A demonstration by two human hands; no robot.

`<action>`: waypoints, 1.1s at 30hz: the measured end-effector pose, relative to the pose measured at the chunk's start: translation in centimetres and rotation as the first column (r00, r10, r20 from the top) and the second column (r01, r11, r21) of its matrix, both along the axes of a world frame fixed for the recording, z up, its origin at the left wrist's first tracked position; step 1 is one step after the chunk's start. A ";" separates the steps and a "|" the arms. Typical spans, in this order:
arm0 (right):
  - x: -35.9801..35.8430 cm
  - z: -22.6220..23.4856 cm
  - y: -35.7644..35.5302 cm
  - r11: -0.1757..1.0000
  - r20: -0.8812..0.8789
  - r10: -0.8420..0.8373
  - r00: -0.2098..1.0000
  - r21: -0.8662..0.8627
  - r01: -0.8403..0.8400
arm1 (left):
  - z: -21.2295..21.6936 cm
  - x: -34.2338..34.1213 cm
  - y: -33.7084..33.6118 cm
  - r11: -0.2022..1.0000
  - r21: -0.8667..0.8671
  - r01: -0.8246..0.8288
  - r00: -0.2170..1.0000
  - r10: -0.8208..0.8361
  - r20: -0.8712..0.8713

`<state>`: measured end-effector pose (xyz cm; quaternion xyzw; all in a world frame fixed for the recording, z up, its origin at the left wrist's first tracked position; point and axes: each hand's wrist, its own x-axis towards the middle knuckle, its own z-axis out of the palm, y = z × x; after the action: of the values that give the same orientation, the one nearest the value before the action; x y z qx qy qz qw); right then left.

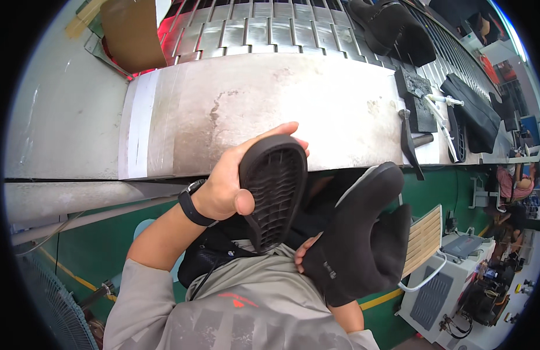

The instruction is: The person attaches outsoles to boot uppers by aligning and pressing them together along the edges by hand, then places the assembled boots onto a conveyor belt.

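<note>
Your left hand (pixel 226 186) is gripping a black sole (pixel 274 186), fingers curled behind its rounded toe end and thumb pressing on the ribbed inner face, so the hand is clamped on it; you are holding it upright, toe up, in front of your chest and just below the near edge of the metal table (pixel 270 111). You are wearing a black watch (pixel 194 204) on that wrist. Your right hand (pixel 308 251) is mostly hiding inside or behind a black suede boot (pixel 363 233), only some fingers showing at its lower left edge, wrapped against the upper; it is closed on the boot, though how the hidden fingers are lying you cannot tell. You are holding the boot just right of the sole, its pale bottom edge turning up and toward the table, the two nearly touching at their lower ends. On the table's right end a hammer (pixel 409 143), a dark block (pixel 416 96) and a white brush (pixel 442 116) are lying close together. Beyond the table, a slatted conveyor (pixel 270 29) is carrying another black boot (pixel 392 29), with a cardboard sheet (pixel 133 32) leaning at its left end. A fan (pixel 54 303) is standing at your lower left, and a grey machine (pixel 439 291) is sitting on the floor at your lower right
</note>
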<state>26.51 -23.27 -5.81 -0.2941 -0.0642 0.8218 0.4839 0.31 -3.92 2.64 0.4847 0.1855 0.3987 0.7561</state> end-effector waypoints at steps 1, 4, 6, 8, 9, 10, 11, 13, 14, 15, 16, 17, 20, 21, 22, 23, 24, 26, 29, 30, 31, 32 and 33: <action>-0.6 0.3 0.5 0.999 0.023 0.045 0.999 0.022 -0.046 | 0.8 0.2 0.0 0.999 0.016 -0.031 0.999 0.030 0.036; -0.8 1.8 1.7 0.998 0.079 -0.028 0.996 0.052 0.024 | 3.4 1.5 0.2 0.992 -0.125 -0.036 0.994 0.048 0.097; -0.7 2.4 2.3 0.986 0.135 -0.162 0.977 0.069 0.154 | 4.3 2.1 0.2 0.989 -0.141 0.044 0.988 -0.022 0.151; -0.7 2.8 2.8 0.968 0.174 -0.245 0.954 0.089 0.233 | 4.4 2.1 0.6 0.997 0.007 0.078 0.994 -0.078 0.082; -0.9 2.8 3.0 0.964 0.192 -0.263 0.946 0.099 0.248 | 4.3 2.1 0.5 0.994 0.062 0.092 0.994 -0.096 0.060; -1.1 2.8 3.3 0.963 0.206 -0.265 0.942 0.098 0.249 | 4.3 2.2 0.6 0.987 0.120 0.105 0.993 -0.111 0.038; -1.2 2.7 3.5 0.965 0.213 -0.259 0.942 0.097 0.243 | 4.2 2.2 0.7 0.977 0.178 0.117 0.992 -0.122 0.015; -1.8 2.5 3.7 0.968 0.232 -0.249 0.941 0.096 0.232 | 4.1 2.1 0.7 0.960 0.245 0.136 0.990 -0.138 -0.009; -1.8 2.5 3.8 0.968 0.238 -0.251 0.938 0.095 0.234 | 4.0 2.1 0.7 0.960 0.242 0.138 0.990 -0.140 -0.007; -1.7 2.6 3.9 0.963 0.240 -0.268 0.933 0.102 0.250 | 3.9 2.1 0.7 0.958 0.254 0.135 0.991 -0.137 -0.009; -1.5 2.7 4.0 0.961 0.246 -0.276 0.929 0.104 0.258 | 3.9 2.1 0.7 0.957 0.259 0.133 0.991 -0.135 -0.009; -1.2 2.8 4.2 0.960 0.250 -0.279 0.927 0.104 0.261 | 3.9 2.1 0.7 0.956 0.264 0.130 0.991 -0.132 -0.011; -0.8 2.9 4.2 0.958 0.258 -0.287 0.923 0.103 0.269 | 3.9 2.1 0.6 0.953 0.272 0.132 0.991 -0.132 -0.016; -0.8 2.9 4.2 0.958 0.263 -0.286 0.922 0.101 0.268 | 3.9 2.1 0.7 0.949 0.283 0.136 0.991 -0.136 -0.020; -0.9 2.9 4.3 0.959 0.265 -0.283 0.922 0.100 0.266 | 3.8 2.1 0.7 0.948 0.287 0.139 0.990 -0.138 -0.022; -1.0 3.0 4.3 0.961 0.265 -0.275 0.924 0.097 0.258 | 3.8 2.0 0.8 0.946 0.292 0.141 0.990 -0.139 -0.027; -1.2 3.0 4.3 0.964 0.265 -0.265 0.927 0.093 0.248 | 3.7 2.0 0.9 0.936 0.321 0.146 0.989 -0.141 -0.040; -1.5 3.1 4.4 0.970 0.264 -0.243 0.933 0.083 0.229 | 3.6 2.1 0.8 0.925 0.349 0.153 0.988 -0.143 -0.053; -2.2 3.2 4.5 0.981 0.263 -0.194 0.945 0.070 0.182 | 3.5 2.2 0.7 0.935 0.334 0.115 0.993 -0.105 -0.049; -2.6 3.2 4.4 0.985 0.260 -0.171 0.950 0.061 0.160 | 3.5 2.2 0.7 0.934 0.335 0.122 0.992 -0.110 -0.054; -3.1 3.1 4.3 0.990 0.255 -0.139 0.957 0.054 0.129 | 3.5 2.2 0.7 0.934 0.335 0.126 0.992 -0.113 -0.057; -3.5 3.2 4.2 0.994 0.253 -0.105 0.962 0.048 0.096 | 3.5 2.2 0.7 0.933 0.336 0.130 0.991 -0.116 -0.061; -3.8 3.3 4.2 0.996 0.254 -0.084 0.964 0.049 0.074 | 3.4 2.2 0.7 0.935 0.331 0.129 0.992 -0.116 -0.058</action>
<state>22.69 -19.06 -2.55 -0.3903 -0.1304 0.7557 0.5095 2.53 -3.19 6.07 0.6239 0.0991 0.3673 0.6826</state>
